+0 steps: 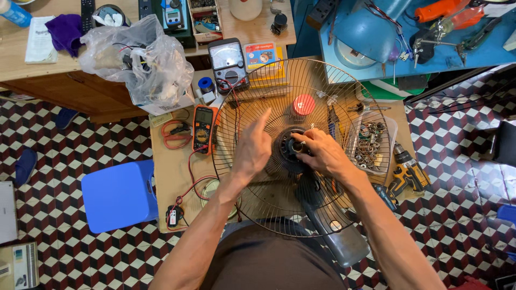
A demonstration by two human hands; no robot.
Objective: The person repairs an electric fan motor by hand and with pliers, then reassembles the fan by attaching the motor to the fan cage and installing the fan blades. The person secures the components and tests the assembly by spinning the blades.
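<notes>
A round wire fan guard [252, 80] lies flat over a low wooden table, with the dark motor hub [286, 151] of a fan at its centre and the grey fan stand [336, 231] running toward me. My left hand [251, 149] rests on the guard just left of the hub, its index finger pointing up and away. My right hand [317, 153] has its fingers pinched on a small part at the hub's centre. What that part is stays hidden under the fingers.
An orange multimeter [202, 129] with red leads lies left of the guard, an analog meter [228, 63] behind it. A clear tray of metal parts [371, 142] and a yellow cordless drill [407, 172] sit right. A blue plastic stool [119, 194] stands on the checkered floor.
</notes>
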